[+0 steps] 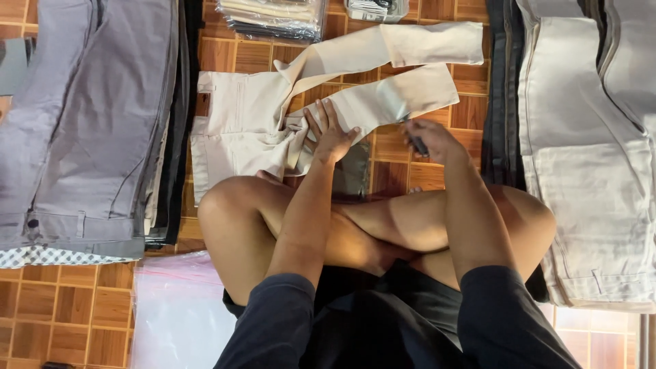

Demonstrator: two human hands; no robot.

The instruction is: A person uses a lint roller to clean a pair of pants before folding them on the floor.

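Head view, left hand (333,139) flat, fingers apart on cream trousers (287,113), right hand (432,140) clamped on small dark tool (417,144), stacked clear bags (273,17) holding folded clothes.

Dark navy short sleeves end at the elbows on both arms. Dark shorts, near black, bunch at the lap. Forearms, left hand (333,140), right hand (432,140) and legs are bare. No rings, watch or bracelets visible on either wrist.
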